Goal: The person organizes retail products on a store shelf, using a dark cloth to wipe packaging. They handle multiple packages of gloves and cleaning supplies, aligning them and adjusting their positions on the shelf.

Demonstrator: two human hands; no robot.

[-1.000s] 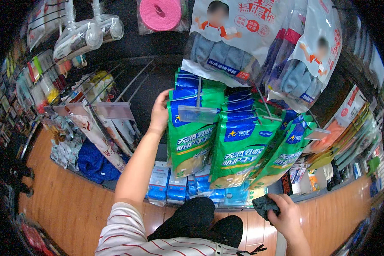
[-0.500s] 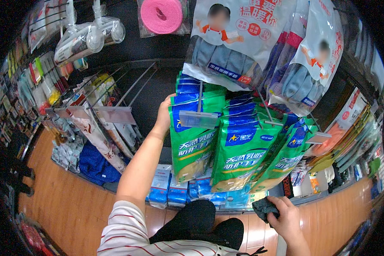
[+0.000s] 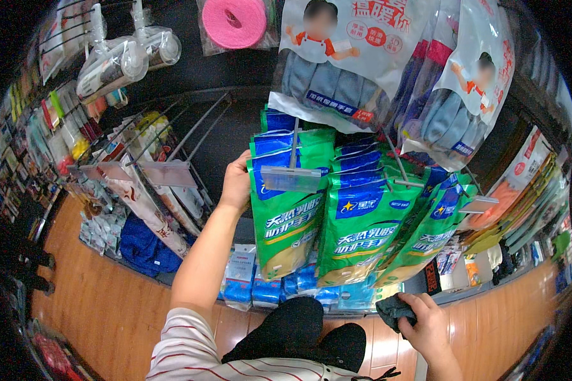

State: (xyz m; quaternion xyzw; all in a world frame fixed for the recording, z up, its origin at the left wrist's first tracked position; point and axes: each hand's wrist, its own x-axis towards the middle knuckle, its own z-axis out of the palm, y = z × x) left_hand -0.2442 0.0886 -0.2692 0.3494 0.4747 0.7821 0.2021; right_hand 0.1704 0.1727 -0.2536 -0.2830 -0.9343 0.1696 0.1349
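Observation:
Green and blue packets of rubber gloves (image 3: 289, 219) hang in rows on metal hooks in front of me. My left hand (image 3: 237, 183) grips the left edge of the front packet in the left row, its fingertips hidden behind it. A dark grey crumpled cloth (image 3: 396, 314) is pinched in my right hand (image 3: 428, 322), low on the right and apart from the packets. Clear label holders (image 3: 290, 179) cap the hook ends; one crosses the front of the gripped packet.
Above hang large white bags of padded gloves (image 3: 337, 60) and a pink coil (image 3: 234, 22). Bare hook rods (image 3: 197, 130) jut out at the left. Blue packs (image 3: 267, 291) sit on the bottom shelf. Wooden floor (image 3: 117, 311) runs below.
My left hand has come slightly down and toward me, and the front packet of the left row has shifted with it. My right hand still holds the cloth in the same place.

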